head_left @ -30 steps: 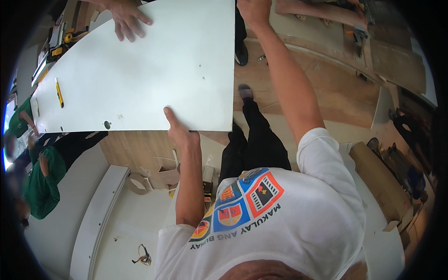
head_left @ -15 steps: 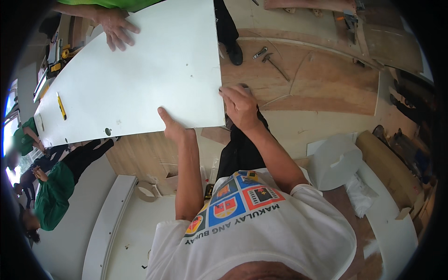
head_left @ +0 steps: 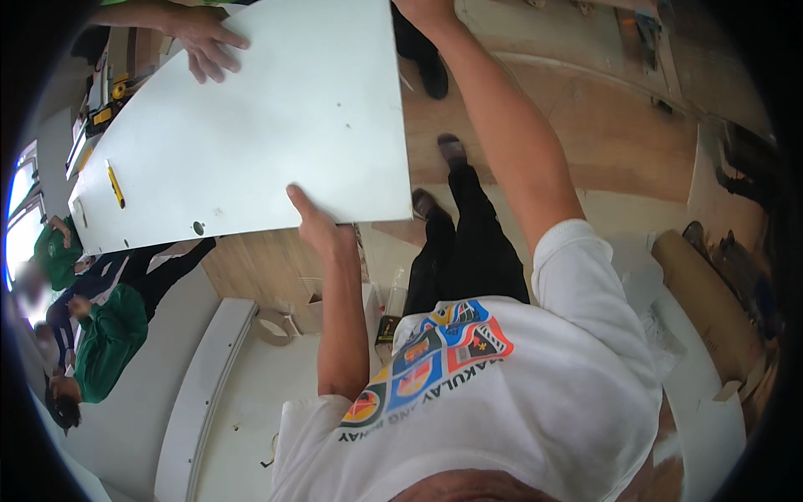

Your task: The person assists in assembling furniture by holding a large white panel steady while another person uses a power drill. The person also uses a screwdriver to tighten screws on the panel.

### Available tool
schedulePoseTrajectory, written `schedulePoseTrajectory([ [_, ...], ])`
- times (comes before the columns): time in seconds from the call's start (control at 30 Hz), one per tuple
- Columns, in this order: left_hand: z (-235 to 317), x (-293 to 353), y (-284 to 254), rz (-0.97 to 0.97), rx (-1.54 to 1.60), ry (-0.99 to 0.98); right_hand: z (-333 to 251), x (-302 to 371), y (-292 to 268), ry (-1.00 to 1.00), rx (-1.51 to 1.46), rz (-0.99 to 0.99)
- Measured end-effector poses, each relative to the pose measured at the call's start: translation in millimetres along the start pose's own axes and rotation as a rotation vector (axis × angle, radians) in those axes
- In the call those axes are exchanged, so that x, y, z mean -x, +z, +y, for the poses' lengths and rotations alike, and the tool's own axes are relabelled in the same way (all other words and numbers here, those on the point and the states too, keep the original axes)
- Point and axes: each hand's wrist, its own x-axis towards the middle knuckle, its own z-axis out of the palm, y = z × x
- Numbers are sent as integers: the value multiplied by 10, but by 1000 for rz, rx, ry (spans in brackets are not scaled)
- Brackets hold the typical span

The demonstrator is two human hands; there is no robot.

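Note:
A large white panel [head_left: 251, 142] with one curved side fills the upper left. My left hand [head_left: 318, 227] grips its near edge, thumb on the top face and the other fingers hidden underneath. Far up along the panel's right edge is my right hand [head_left: 428, 12]; the picture's upper rim cuts it off, so its fingers do not show. A co-worker's hand [head_left: 209, 43] lies spread on the panel's far side. On the panel's left part rests a yellow utility knife [head_left: 115, 186], near a small round hole [head_left: 198, 227] by the near edge.
Wooden sheets [head_left: 569, 134] lie on the floor at right. A brown roll [head_left: 711, 309] stands at the right side. A curved white piece [head_left: 201, 393] lies at lower left. People in green [head_left: 113, 339] are at the far left.
My right hand has moved from the panel's near right corner up along its right edge to the far end. The panel has shifted slightly right. My left hand keeps its grip.

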Motion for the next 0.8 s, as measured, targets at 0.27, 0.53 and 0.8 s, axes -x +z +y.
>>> schedulePoseTrajectory([
  [0.27, -68, -166, 70, 115, -9, 47, -825, 1633, -733, 74, 158, -384],
  [0.53, -21, -102, 5, 92, 16, 28, -1274, 2186, -1061, 4, 55, -334],
  [0.8, -80, -143, -84, 84, 26, 11, -45, 265, -73, 23, -1, -40],
])
